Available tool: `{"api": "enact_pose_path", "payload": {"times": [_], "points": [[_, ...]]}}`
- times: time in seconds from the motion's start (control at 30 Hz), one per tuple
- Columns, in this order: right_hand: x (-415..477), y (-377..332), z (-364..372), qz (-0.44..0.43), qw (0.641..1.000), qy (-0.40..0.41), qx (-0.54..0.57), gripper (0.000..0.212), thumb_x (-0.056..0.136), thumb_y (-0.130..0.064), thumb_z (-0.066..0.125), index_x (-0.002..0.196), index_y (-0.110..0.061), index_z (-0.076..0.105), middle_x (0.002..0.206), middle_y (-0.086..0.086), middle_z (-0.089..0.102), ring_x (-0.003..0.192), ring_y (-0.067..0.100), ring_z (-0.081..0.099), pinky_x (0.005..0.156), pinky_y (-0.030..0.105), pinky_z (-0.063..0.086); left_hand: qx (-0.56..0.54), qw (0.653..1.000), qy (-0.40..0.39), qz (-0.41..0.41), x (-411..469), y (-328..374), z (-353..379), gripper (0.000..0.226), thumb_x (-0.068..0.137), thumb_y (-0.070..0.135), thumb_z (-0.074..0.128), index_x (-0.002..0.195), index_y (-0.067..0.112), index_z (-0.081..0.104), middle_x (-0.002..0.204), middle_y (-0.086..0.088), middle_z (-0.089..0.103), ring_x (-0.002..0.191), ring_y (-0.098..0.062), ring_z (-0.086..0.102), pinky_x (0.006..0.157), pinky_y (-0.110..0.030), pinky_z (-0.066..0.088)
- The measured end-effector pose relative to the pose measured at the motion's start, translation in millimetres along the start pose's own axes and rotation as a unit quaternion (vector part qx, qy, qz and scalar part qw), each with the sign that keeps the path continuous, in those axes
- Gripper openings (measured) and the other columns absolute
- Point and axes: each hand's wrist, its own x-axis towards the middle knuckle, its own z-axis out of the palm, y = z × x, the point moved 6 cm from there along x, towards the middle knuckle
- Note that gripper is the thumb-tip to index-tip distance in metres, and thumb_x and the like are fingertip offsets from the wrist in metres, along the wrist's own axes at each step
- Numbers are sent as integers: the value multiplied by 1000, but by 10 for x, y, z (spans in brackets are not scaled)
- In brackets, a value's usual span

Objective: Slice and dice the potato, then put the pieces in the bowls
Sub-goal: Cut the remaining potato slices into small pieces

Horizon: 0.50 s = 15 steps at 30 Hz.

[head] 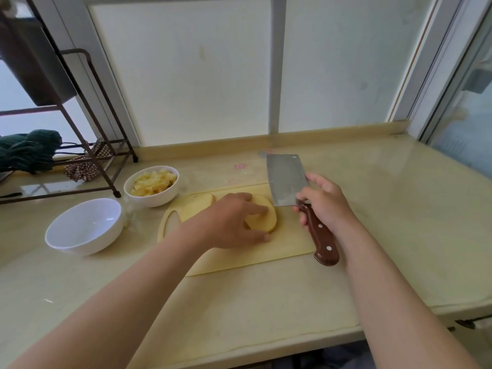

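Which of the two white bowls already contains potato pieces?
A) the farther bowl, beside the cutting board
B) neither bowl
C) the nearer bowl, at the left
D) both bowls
A: the farther bowl holds yellow diced pieces, while the nearer bowl shows only its bare white inside.

A home kitchen: a pale counter point(386, 209) below a frosted window point(186, 70), bearing a cutting board point(266, 255), cleaver point(285, 179) and a white bowl point(85, 227).
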Motion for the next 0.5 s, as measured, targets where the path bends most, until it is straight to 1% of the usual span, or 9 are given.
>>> {"api": "enact_pose_path", "payload": {"times": [0.07, 0.13, 0.23, 0.27, 0.3, 0.33, 0.37, 0.4, 0.5], "points": [[-7, -27, -9, 0, 1000, -2, -12, 65, 89, 3, 54, 149, -22, 49, 58, 9, 62, 38, 20, 51, 37, 22, 41, 18, 999, 23, 17, 21, 31, 3, 68, 82, 62, 67, 143, 36, 49, 154, -5, 37, 142, -23, 33, 112, -35, 32], [-43, -82, -55, -7, 999, -6, -41, 65, 90, 3, 53, 148, -24, 49, 61, 10, 63, 39, 20, 51, 37, 22, 41, 21, 998, 40, 39, 13, 39, -13, 67, 82, 62, 66, 140, 34, 51, 151, -2, 38, 140, -22, 34, 111, -35, 33], [-129, -192, -167, -26, 989, -20, -146, 63, 88, 4, 48, 143, -28, 51, 70, 10, 68, 40, 18, 55, 40, 24, 45, 29, 993, 68, 90, 15, 70, -31, 61, 83, 56, 67, 135, 26, 57, 143, -1, 46, 132, -20, 43, 105, -31, 38], [-154, -229, -189, -35, 979, -27, -198, 65, 88, 1, 47, 146, -30, 48, 76, 10, 70, 42, 19, 58, 43, 26, 46, 30, 991, 73, 104, 23, 91, -16, 59, 84, 54, 67, 133, 23, 59, 140, -1, 48, 128, -20, 46, 103, -30, 40], [-176, -263, -198, -42, 967, -33, -251, 70, 89, -3, 46, 152, -32, 42, 87, 10, 71, 44, 20, 62, 46, 27, 47, 25, 990, 76, 114, 38, 108, 2, 57, 84, 52, 68, 132, 22, 60, 138, -1, 50, 125, -20, 49, 100, -29, 42], [-193, -290, -191, -44, 952, -39, -299, 75, 89, -6, 46, 157, -35, 34, 104, 9, 71, 47, 20, 65, 47, 27, 47, 15, 989, 81, 122, 55, 120, 17, 56, 84, 52, 68, 131, 21, 61, 137, -1, 51, 122, -20, 51, 99, -28, 43], [-209, -311, -167, -44, 939, -45, -339, 79, 89, -9, 46, 161, -36, 26, 120, 7, 66, 48, 19, 68, 47, 27, 48, 4, 988, 86, 131, 76, 129, 28, 55, 84, 52, 68, 129, 20, 62, 135, -1, 53, 119, -20, 53, 99, -28, 44], [-222, -325, -127, -44, 926, -54, -371, 82, 89, -11, 45, 163, -38, 21, 126, 4, 62, 48, 17, 69, 46, 26, 48, -4, 986, 90, 142, 95, 142, 33, 54, 84, 52, 68, 127, 20, 64, 133, -2, 55, 117, -20, 55, 98, -27, 44], [-301, -383, 30, -59, 896, -84, -432, 83, 89, -14, 46, 162, -42, 17, 114, 0, 60, 46, 12, 67, 44, 25, 48, -5, 980, 91, 175, 126, 181, 47, 48, 86, 53, 67, 120, 20, 68, 127, -3, 58, 111, -20, 57, 95, -29, 47]]}}
